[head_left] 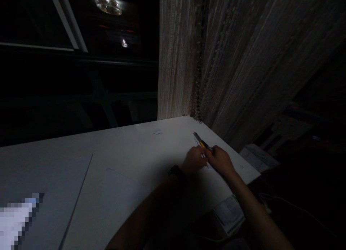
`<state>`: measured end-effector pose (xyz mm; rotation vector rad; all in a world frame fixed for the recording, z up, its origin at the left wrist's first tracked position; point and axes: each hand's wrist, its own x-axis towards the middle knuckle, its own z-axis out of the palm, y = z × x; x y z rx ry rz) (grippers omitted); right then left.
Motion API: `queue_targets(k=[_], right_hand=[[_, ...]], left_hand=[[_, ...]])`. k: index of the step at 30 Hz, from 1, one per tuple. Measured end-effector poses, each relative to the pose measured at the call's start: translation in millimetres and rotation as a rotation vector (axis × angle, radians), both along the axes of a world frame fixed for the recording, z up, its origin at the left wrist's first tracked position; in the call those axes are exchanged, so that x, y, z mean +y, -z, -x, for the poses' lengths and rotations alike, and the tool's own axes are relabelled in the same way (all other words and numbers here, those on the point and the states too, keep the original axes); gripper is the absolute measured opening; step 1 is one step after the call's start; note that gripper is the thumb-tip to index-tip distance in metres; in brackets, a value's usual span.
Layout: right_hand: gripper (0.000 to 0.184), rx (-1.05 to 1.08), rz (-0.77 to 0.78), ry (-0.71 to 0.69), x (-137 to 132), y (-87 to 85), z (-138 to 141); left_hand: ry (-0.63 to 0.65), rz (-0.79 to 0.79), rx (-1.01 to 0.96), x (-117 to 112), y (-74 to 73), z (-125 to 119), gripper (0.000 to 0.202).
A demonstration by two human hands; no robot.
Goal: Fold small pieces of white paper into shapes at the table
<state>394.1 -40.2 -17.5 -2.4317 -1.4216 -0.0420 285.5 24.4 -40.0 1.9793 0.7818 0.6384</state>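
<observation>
My right hand (222, 160) is closed around a yellow-and-black utility knife (202, 144). Its bare metal blade points away from me, toward the table's far corner. Pressed close against it, my left hand (194, 159) has its fingers curled over a small white paper piece with dark lines (208, 166). Parts of this piece show above and below the fingers, but the rest is hidden. A dark band circles my left wrist. Both hands rest low over the right end of the white table (129, 149). The light is dim, so fine detail is lost.
A small paper scrap (158, 132) lies near the table's back edge. Large sheets (67, 178) cover the left side. Bead-string curtains (175, 55) hang behind and to the right. Papers (229, 214) sit below the right edge, beside a white cable (292, 203).
</observation>
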Motion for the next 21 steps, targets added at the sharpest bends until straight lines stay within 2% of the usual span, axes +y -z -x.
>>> queue_targets(k=[2,3,5,7,10,16,21], right_hand=[[0.037,-0.015,0.016,0.002,0.6,1.2,0.5],[0.038,-0.023,0.016,-0.002,0.7,1.4,0.3],[0.040,-0.019,0.009,-0.035,0.6,1.0,-1.4],[0.040,0.001,-0.003,-0.078,0.4,0.2,-5.2],[0.040,-0.003,-0.029,-0.078,0.5,-1.0,-12.5],[0.042,-0.116,-0.025,0.057,4.6,0.5,-12.6],[0.040,-0.123,-0.005,-0.012,1.0,-0.5,-9.3]], left_hand=[[-0.001,-0.370,0.071,-6.4,-4.2,8.1,0.014],[0.010,-0.483,0.108,-10.5,-5.2,12.3,0.013],[0.010,-0.607,0.178,-19.6,-5.5,20.2,0.015],[0.089,-0.705,0.245,-29.2,-4.5,26.7,0.016],[0.077,-0.785,0.282,-41.8,-3.0,32.8,0.017],[0.060,-0.811,0.271,-55.8,-0.9,33.8,0.024],[0.052,-0.767,0.270,-60.2,-6.1,30.8,0.029]])
